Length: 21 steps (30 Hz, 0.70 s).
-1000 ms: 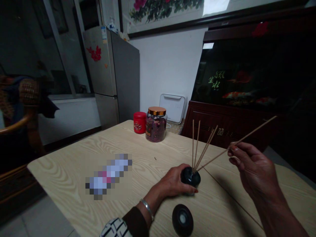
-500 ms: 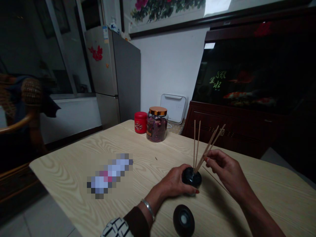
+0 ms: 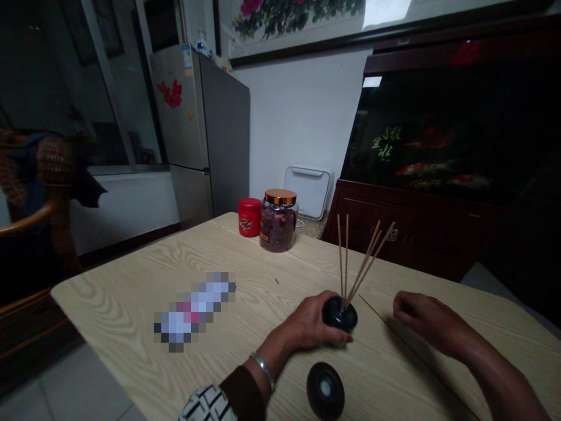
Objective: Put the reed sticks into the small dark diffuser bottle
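A dark, round, glossy diffuser bottle (image 3: 340,316) stands on the wooden table, with my left hand (image 3: 316,321) wrapped round its left side and front. Several thin reed sticks (image 3: 362,266) fan upward out of its neck. To the right, my right hand (image 3: 423,316) is apart from the bottle, its fingers curled in and partly hidden; no stick protrudes from it. Beneath that hand a single loose reed stick (image 3: 372,309) lies slantwise on the table. A dark round lid (image 3: 325,390) with a pale centre rests in front of the bottle.
A glass jar with a copper lid (image 3: 279,225) and a red canister (image 3: 249,217) stand at the table's far edge. On the left lies a pixelated oblong item (image 3: 197,310). Behind are a fridge (image 3: 225,134), a white panel (image 3: 308,193) and a fish tank (image 3: 429,134).
My right hand has let go of the reed sticks and moved right, its fingers curling in. The sticks lean slightly further left. My left hand keeps its hold on the bottle.
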Each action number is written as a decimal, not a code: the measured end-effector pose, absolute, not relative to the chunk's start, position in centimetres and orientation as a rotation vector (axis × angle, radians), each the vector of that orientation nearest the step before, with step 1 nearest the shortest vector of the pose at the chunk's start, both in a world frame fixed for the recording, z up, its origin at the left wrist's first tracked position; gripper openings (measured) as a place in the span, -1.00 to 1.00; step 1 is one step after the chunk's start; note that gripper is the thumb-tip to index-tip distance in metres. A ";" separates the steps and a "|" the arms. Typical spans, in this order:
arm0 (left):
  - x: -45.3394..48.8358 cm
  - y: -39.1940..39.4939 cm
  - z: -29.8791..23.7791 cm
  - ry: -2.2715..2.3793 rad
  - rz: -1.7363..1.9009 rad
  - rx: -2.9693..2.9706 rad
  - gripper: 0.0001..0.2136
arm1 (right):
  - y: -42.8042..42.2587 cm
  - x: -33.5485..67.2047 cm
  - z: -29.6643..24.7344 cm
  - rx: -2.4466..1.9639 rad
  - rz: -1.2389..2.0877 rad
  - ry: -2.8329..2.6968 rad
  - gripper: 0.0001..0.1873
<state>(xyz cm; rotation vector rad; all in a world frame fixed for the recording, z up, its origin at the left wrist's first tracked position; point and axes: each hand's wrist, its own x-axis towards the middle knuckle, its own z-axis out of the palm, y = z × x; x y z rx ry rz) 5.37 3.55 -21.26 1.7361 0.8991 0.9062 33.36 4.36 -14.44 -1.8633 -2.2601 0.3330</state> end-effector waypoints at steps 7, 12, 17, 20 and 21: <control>5.4 3.6 -21.5 0.890 0.915 1.727 -0.31 | 5.4 35.6 -18.5 -2.270 0.244 -2.293 -0.89; 5.4 3.5 -21.4 0.895 0.916 1.737 -0.33 | 5.4 35.6 -18.8 -2.269 0.266 -2.275 -0.90; 5.4 3.5 -21.3 0.884 0.914 1.724 -0.32 | 5.5 35.5 -18.1 -2.207 0.235 -2.266 -0.94; 5.4 3.6 -21.4 0.872 0.916 1.717 -0.32 | 5.7 35.5 -17.0 -1.991 0.337 -2.225 -0.90; 5.4 3.6 -21.4 0.874 0.917 1.717 -0.32 | 5.7 35.5 -16.5 -1.873 0.403 -2.182 -0.87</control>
